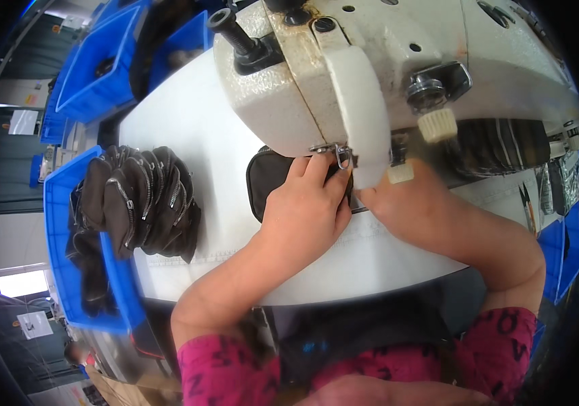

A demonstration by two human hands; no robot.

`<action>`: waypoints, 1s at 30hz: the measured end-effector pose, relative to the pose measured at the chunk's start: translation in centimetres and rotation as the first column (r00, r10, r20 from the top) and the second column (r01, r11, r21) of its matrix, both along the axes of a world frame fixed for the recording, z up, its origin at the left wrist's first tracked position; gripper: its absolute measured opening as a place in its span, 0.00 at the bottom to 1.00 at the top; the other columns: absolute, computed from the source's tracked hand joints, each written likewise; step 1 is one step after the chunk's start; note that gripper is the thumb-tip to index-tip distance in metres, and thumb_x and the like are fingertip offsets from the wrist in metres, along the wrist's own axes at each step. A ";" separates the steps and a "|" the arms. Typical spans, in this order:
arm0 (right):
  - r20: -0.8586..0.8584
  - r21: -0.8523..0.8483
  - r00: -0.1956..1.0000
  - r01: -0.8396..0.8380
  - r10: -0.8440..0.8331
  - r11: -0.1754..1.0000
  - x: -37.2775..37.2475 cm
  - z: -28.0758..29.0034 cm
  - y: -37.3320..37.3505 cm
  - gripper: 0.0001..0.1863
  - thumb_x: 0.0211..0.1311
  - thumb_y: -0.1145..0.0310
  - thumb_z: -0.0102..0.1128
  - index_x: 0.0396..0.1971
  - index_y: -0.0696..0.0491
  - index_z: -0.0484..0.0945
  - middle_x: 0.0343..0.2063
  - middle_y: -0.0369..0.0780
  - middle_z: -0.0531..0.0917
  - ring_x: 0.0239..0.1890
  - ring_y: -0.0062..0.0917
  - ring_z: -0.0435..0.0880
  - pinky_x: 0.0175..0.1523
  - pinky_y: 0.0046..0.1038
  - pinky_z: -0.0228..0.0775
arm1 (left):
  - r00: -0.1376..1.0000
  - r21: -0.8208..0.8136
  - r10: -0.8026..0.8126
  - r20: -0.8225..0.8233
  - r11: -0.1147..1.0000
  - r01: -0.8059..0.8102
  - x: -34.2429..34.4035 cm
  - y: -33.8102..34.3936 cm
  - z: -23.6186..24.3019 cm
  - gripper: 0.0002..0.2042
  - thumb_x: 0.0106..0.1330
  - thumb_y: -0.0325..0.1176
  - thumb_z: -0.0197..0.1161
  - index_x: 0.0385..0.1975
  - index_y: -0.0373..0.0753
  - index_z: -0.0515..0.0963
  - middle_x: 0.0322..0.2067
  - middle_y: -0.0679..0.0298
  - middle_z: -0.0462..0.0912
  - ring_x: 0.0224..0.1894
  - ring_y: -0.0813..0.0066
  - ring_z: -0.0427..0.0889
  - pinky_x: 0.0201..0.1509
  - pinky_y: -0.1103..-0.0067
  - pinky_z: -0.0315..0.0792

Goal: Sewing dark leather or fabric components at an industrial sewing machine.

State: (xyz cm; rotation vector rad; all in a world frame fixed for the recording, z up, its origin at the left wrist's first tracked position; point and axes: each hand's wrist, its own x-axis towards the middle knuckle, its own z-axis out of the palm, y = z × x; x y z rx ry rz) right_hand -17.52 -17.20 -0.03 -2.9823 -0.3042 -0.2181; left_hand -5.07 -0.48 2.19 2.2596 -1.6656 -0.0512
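Note:
A dark brown fabric pouch (266,177) with a rounded, piped edge lies under the needle area of a cream-coloured sewing machine (282,101). My left hand (306,206) grips its right part, fingers bent over the top close to the presser foot (342,155) and the thumb at the near side. My right hand (411,203) is closed beside the pouch's right edge, its thumb side toward the needle. Part of that hand is behind the machine's white lever (364,115), so what its fingers hold is hidden.
Left, a pile of brown zippered pouches (137,196) rests on the white table (215,237) and a blue bin (59,223). More blue bins (96,74) stand far left. Under the machine arm sit stacked dark pieces (499,145); tweezers or thin scissors (527,206) lie right.

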 end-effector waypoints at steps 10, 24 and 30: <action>0.033 0.025 0.999 0.019 -0.020 0.999 0.4 -1.2 -0.3 0.10 0.52 0.74 0.63 0.35 0.56 0.83 0.20 0.39 0.84 0.25 0.34 0.88 0.30 0.37 0.79 | 0.999 -0.037 -0.020 0.040 0.999 0.021 0.6 -0.1 -0.4 0.23 0.56 0.32 0.69 0.54 0.36 0.83 0.49 0.56 0.79 0.48 0.53 0.81 0.46 0.65 0.80; 0.206 -0.140 0.968 -0.116 0.144 0.983 0.2 -1.1 1.7 0.12 0.62 0.64 0.64 0.42 0.54 0.85 0.27 0.36 0.81 0.25 0.27 0.83 0.28 0.32 0.74 | 0.797 -0.044 0.117 -0.593 0.983 -0.177 3.9 1.5 -0.4 0.17 0.65 0.27 0.61 0.54 0.36 0.79 0.36 0.50 0.87 0.40 0.51 0.87 0.45 0.66 0.80; 0.410 -0.215 0.892 -0.111 0.192 0.970 1.2 -1.3 1.5 0.14 0.48 0.66 0.65 0.36 0.55 0.85 0.31 0.38 0.81 0.26 0.25 0.80 0.26 0.26 0.70 | 0.941 -0.241 0.077 -0.330 0.957 -0.163 3.2 0.7 -2.3 0.15 0.59 0.31 0.74 0.46 0.41 0.84 0.34 0.57 0.87 0.36 0.56 0.87 0.39 0.68 0.80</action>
